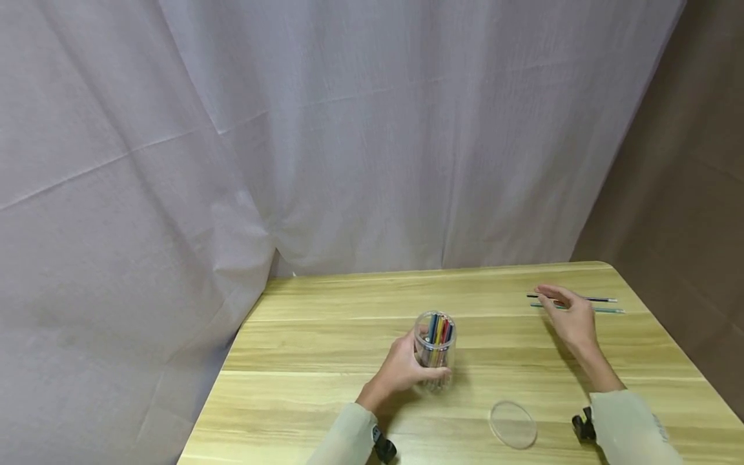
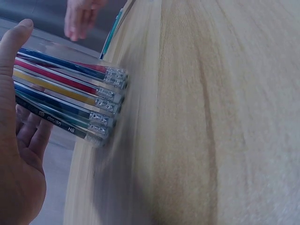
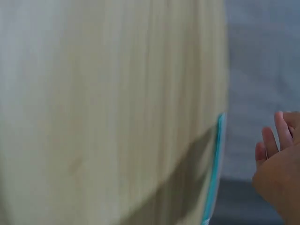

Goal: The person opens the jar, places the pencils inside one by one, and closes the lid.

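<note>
My left hand (image 1: 403, 365) grips a clear cylindrical jar (image 1: 434, 381), fingers and thumb wrapped about its side. Inside stand several pencils (image 2: 65, 84) in blue, red, yellow and green, bundled close together; one is marked HB. Over at the right, my right hand (image 1: 572, 320) hovers above the table with its fingers loosely bent and nothing visibly held. Beneath it lie a dark pencil (image 1: 601, 299) and a teal pencil (image 1: 609, 310), roughly parallel. A bit of red (image 1: 559, 303) shows between them, mostly hidden by the hand. In the right wrist view, the teal pencil (image 3: 213, 171) lies below the hand.
A clear round lid (image 1: 513, 424) lies flat near the front of the wooden table (image 1: 325, 336). Grey cloth (image 1: 372, 161) hangs behind the table's back edge, and a brown cloth (image 1: 686, 213) hangs at the right.
</note>
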Demonstrator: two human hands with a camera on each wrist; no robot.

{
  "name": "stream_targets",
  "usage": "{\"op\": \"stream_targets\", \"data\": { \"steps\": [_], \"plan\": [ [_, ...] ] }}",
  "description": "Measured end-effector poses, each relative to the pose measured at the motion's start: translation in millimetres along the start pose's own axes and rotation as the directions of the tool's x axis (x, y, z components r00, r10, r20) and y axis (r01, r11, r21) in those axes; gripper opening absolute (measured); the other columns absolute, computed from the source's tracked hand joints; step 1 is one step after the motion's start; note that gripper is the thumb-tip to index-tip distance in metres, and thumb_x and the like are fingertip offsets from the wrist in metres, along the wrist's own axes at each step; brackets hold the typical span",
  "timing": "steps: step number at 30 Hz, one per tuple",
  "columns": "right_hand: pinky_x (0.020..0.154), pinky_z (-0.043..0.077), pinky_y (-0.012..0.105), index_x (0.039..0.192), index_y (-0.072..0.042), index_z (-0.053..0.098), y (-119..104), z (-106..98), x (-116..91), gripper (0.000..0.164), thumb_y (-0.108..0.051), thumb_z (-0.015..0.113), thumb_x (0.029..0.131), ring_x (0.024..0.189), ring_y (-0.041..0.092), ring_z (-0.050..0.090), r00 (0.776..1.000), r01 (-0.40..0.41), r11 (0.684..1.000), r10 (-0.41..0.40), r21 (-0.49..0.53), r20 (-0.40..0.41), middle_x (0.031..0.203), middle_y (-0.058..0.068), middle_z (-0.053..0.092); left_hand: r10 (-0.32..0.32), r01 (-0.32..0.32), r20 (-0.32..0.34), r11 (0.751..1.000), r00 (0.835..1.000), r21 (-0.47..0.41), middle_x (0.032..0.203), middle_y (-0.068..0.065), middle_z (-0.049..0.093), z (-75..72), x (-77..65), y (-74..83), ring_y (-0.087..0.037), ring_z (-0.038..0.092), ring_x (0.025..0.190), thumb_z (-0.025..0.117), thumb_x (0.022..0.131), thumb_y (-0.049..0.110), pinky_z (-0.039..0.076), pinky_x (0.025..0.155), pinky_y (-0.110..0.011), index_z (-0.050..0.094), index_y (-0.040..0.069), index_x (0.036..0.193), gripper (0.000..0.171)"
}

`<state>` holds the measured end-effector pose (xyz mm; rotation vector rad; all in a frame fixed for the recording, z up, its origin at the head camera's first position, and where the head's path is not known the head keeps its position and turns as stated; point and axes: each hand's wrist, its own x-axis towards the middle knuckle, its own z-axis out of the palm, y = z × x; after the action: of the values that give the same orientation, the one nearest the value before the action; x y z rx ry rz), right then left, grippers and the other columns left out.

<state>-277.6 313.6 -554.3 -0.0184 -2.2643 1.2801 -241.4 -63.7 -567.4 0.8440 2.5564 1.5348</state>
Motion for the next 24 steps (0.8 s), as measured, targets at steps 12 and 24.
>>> {"op": "stream_targets", "data": {
  "steps": [12,24],
  "plan": [
    [0.098,0.046,0.071,0.133,0.005,0.068,46.5,-6.4,5.6,0.032,-0.004,0.067,0.102,0.123,0.057,0.057,0.967,-0.016,0.972,0.075,-0.235,0.243,0.126,0.030,0.070,0.009,-0.009,0.011,1.000,1.000,0.015,0.120,0.009,0.070,0.6,-2.4,1.0,-0.003,0.067,0.104,0.096,0.079,0.040,0.056,0.092,-0.025,0.055,0.022,0.140,0.076],
    [0.091,0.049,0.068,0.119,0.002,0.076,44.9,0.7,-6.0,0.025,-0.005,0.079,0.095,0.109,0.054,0.064,0.975,0.100,0.960,-0.042,-0.262,0.219,0.111,0.025,0.076,0.007,-0.007,0.006,1.000,1.000,0.010,0.119,0.008,0.071,-0.7,-3.1,0.9,-0.004,0.067,0.105,0.096,0.079,0.040,0.056,0.093,-0.025,0.056,0.020,0.140,0.076]
  ]
}}
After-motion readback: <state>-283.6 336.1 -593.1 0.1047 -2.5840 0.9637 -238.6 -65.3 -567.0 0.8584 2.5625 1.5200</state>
